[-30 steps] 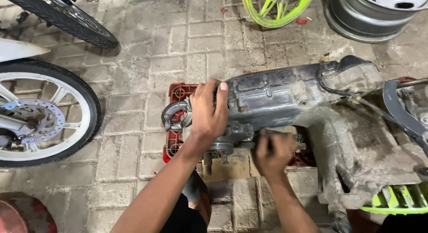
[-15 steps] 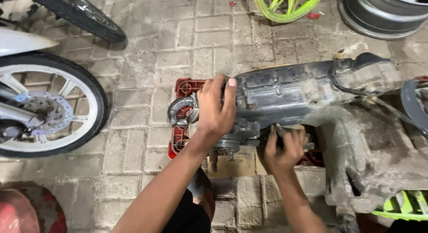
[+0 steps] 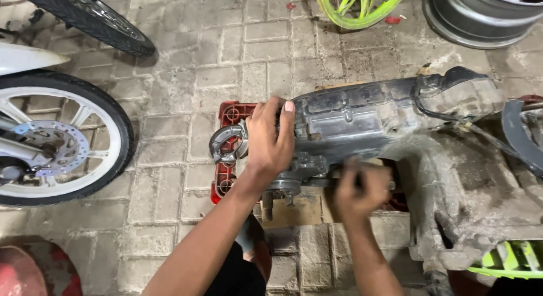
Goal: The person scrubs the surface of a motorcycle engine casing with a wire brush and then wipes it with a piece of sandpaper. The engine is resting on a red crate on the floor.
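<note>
grey, grimy engine (image 3: 384, 118) lies on a red crate (image 3: 229, 112) over paving. left hand (image 3: 270, 138) presses flat on its casing; right hand (image 3: 359, 188), blurred, is closed on something underneath, so work looks midway.

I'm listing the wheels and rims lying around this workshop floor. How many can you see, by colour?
White-spoked wheel with tyre: 1
Black tyre, spokes hidden: 1
Neon green rims: 2
Grey steel rim: 1
Total: 5
</note>
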